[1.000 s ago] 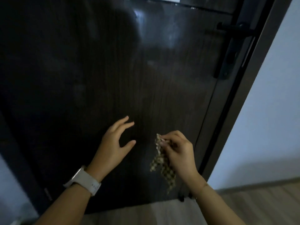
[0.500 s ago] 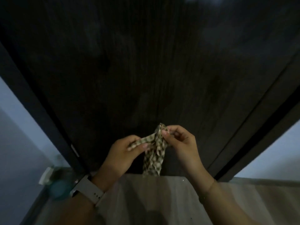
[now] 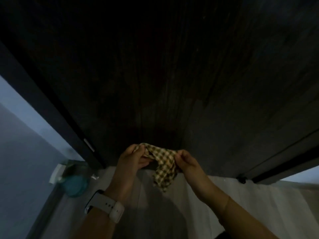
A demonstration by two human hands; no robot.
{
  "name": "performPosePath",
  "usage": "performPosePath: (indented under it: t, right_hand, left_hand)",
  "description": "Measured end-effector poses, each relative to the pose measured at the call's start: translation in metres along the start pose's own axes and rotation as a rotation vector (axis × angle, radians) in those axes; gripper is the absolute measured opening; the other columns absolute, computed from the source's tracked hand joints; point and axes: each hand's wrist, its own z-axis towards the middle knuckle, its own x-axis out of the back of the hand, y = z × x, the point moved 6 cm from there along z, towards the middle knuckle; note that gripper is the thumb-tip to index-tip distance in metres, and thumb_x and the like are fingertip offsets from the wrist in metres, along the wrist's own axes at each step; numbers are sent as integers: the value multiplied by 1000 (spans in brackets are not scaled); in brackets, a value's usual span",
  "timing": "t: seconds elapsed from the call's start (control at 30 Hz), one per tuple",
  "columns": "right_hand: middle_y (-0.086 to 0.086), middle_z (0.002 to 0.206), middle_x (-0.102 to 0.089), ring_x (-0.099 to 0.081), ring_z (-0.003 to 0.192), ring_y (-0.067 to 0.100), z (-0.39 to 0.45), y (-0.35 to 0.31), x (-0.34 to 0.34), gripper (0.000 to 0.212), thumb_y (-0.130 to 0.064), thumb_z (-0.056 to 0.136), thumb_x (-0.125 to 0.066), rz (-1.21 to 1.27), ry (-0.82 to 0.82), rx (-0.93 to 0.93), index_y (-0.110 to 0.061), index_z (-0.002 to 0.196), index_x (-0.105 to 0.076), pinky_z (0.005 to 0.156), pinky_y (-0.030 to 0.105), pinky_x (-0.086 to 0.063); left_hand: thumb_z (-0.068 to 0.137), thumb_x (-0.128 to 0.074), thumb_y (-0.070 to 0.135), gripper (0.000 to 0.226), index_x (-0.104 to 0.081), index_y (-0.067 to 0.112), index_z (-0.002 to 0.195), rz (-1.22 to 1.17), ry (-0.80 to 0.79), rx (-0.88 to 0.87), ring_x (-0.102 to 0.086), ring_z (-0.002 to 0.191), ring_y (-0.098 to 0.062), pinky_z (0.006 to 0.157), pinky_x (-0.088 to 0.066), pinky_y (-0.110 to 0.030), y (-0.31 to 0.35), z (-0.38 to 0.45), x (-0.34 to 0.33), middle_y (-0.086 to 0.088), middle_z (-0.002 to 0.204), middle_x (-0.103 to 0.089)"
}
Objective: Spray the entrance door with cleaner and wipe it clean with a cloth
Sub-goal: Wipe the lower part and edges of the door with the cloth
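**Cloth stretched between both hands at the foot of the door**

The dark door (image 3: 172, 66) filled most of the view, its lower edge meeting the pale floor (image 3: 259, 204). A teal bottle (image 3: 74, 183), blurred, stood on the floor by the frame at the left. In front of the door's bottom edge, the left hand (image 3: 133, 159) and the right hand (image 3: 188, 163) each pinched an end of the checked cloth (image 3: 164, 163), fingers curled on it, the middle sagging and a loose tail hanging down. The cloth looked light, soft and limp, so it would likely wipe best bunched or folded into a pad and held across the palm, not by its corners.
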Motion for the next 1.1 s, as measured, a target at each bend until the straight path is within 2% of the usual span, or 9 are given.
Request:
performPosePath:
  t: [0.1,0.23,0.33,0.53,0.67,0.77,0.87,1.0,1.1]
  right_hand:
    - [8,94,-63,-59,87,21,-2,12,-12,21,-16,102,-42,116,-79,-94,-5,103,-59,80,29,-49]
    - [8,106,-71,-68,95,18,-21,-3,-11,30,-23,101,-44,398,-226,-220,-6,118,-62,84,31,-55]
    - [5,113,-71,-68,105,18,-41,-16,6,32,-21,90,-57,443,-239,-215,-13,120,-63,81,28,-54]
    - [5,107,-74,-69,103,18,-90,-60,26,29,-4,87,-64,133,-283,17,-18,112,-68,86,27,-55]
    - [3,97,-75,-69,93,14,-112,-94,40,17,-4,88,-63,12,-223,195,-14,99,-72,78,23,-55]
    - [4,97,-72,-68,92,14,-119,-114,47,15,-4,89,-63,-73,-198,308,-12,99,-70,81,26,-55]
    - [1,93,-72,-68,90,13,-121,-125,52,15,-1,85,-68,-118,-184,389,-12,96,-70,78,23,-54]
    - [-1,90,-73,-69,90,12,-116,-120,60,16,-2,83,-70,-99,-160,425,-12,95,-70,78,25,-54]
    - [-3,98,-71,-68,97,11,-105,-107,65,20,-6,84,-71,-218,-161,438,-19,100,-70,87,32,-55]
  left_hand:
    - [98,-49,14,18,-61,10,85,-88,29,-26,-67,59,-8,62,-53,-20,3,-6,11,0,68,-70]
    - [98,-51,16,14,-62,8,96,-237,78,-14,-64,77,-11,75,-50,-25,13,-24,26,-3,86,-67]
    - [100,-47,15,21,-54,4,116,-336,87,-11,-61,88,-15,73,-55,-23,14,-44,35,-6,99,-63]
    - [98,-50,10,10,-59,10,103,-225,54,-25,-62,91,-16,74,-52,-25,11,-79,43,-10,110,-62]
    - [88,-62,-1,29,-62,20,108,188,45,-211,-60,110,-21,79,-49,-24,22,-92,22,-4,114,-63]
    - [92,-61,23,25,-66,29,115,159,-240,-247,-57,117,-10,97,-45,-31,20,-113,-22,5,121,-65]
    - [83,-56,45,46,-59,28,125,63,-456,-153,-55,123,-11,106,-39,-37,10,-127,-58,5,129,-63]
    - [78,-63,42,43,-62,25,118,14,-439,-174,-62,114,-11,103,-43,-33,-1,-128,-74,5,116,-70]
    - [83,-67,32,35,-64,16,114,-43,-298,-190,-66,108,-15,96,-49,-33,-10,-119,-68,-1,111,-72]
